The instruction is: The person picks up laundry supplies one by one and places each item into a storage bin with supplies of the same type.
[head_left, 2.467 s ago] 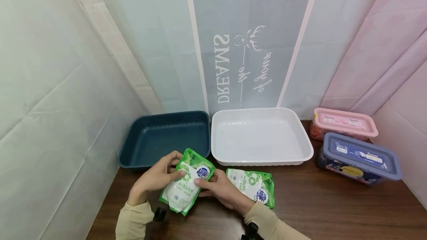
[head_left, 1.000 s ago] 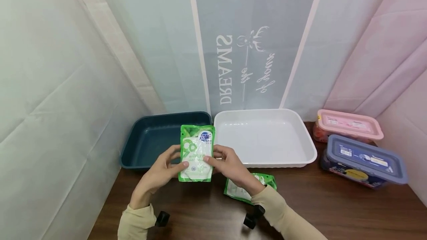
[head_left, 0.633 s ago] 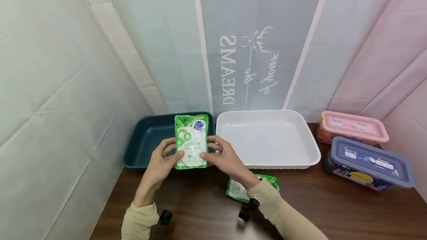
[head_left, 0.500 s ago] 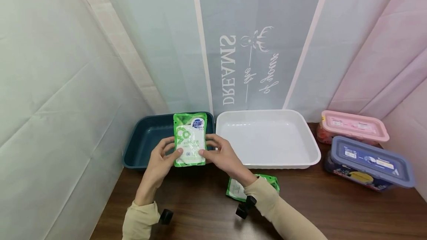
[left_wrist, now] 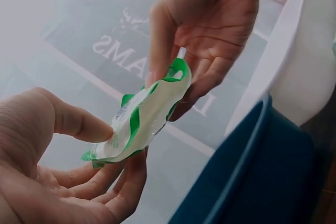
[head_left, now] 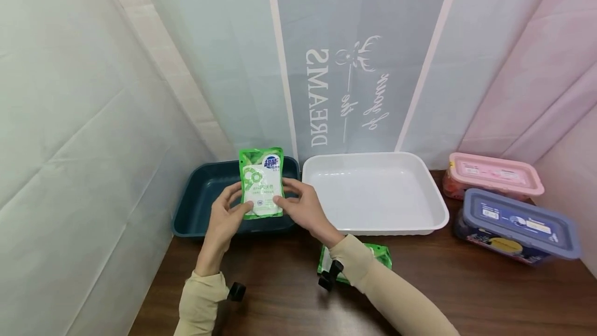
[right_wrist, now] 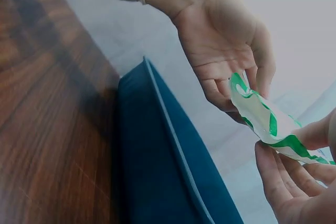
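Note:
Both hands hold one green and white pouch [head_left: 262, 183] with a blue round logo, up over the dark teal tray [head_left: 196, 227]. My left hand [head_left: 226, 215] pinches its left edge, thumb on the front and fingers behind. On its right edge, my right hand [head_left: 305, 206] grips it the same way. In the left wrist view the pouch [left_wrist: 149, 116] is seen end-on between the two hands, above the rim of the teal tray [left_wrist: 247, 161]. A second green and white pouch [head_left: 380, 254] lies on the table, partly hidden under the right forearm.
A white tray [head_left: 373, 229] stands right of the teal one, their rims side by side. Farther right are a pink-lidded box [head_left: 496, 175] and a blue-lidded box [head_left: 517, 224]. Fabric walls enclose the brown wooden table [head_left: 280, 299] on the back and sides.
Both hands have lifted the pouch from near the table, turned it straight and carried it forward and slightly left over the teal tray. The second pouch stays on the table.

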The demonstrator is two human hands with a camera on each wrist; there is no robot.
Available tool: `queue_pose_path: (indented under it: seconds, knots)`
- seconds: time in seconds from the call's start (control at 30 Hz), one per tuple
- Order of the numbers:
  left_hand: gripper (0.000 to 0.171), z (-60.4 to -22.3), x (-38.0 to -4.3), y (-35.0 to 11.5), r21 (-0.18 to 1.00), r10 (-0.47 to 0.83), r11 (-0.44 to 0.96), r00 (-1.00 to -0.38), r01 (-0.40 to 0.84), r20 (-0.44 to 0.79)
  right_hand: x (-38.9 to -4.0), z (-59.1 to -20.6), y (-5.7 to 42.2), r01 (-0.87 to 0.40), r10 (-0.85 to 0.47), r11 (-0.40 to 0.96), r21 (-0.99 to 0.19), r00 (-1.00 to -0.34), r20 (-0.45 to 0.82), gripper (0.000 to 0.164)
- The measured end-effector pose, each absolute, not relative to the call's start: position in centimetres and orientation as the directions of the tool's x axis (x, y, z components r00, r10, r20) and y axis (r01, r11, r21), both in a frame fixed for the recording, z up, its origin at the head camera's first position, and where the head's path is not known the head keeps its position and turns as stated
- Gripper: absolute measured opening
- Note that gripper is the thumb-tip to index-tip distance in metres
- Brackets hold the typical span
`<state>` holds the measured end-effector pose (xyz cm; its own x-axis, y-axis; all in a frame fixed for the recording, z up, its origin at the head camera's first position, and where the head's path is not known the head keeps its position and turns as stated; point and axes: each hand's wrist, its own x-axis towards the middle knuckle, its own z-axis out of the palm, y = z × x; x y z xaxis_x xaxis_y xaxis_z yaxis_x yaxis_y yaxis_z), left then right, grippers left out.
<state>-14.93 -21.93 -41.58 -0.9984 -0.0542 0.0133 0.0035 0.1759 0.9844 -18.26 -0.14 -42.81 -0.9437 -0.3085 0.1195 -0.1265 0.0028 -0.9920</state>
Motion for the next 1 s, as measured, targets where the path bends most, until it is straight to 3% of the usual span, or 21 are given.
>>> queue_pose_path:
  seconds: [0.27,0.5,0.77,1.0]
  knots:
    - [0.056,-43.8,-16.0,-22.7,0.969,-0.099,0.246,-0.995,-0.022,0.002,-19.8,-43.9,-1.6,-0.120,-0.308,0.114,-0.986,-0.948,0.080,0.053]
    - [0.056,-45.5,-16.4,-22.7,0.932,-0.127,0.363,-0.991,-0.007,0.042,-20.6,-44.9,-2.7,-0.221,-0.338,0.304,-0.927,-0.935,0.112,0.048]
    - [0.054,-46.6,-17.0,-22.1,0.816,-0.149,0.577,-0.985,-0.015,0.087,-20.9,-45.8,-3.3,-0.295,-0.374,0.452,-0.842,-0.919,0.121,0.046]
    - [0.055,-47.4,-17.6,-21.5,0.707,-0.146,0.703,-0.988,-0.071,0.045,-21.3,-46.2,-3.8,-0.316,-0.397,0.533,-0.785,-0.913,0.098,0.039]
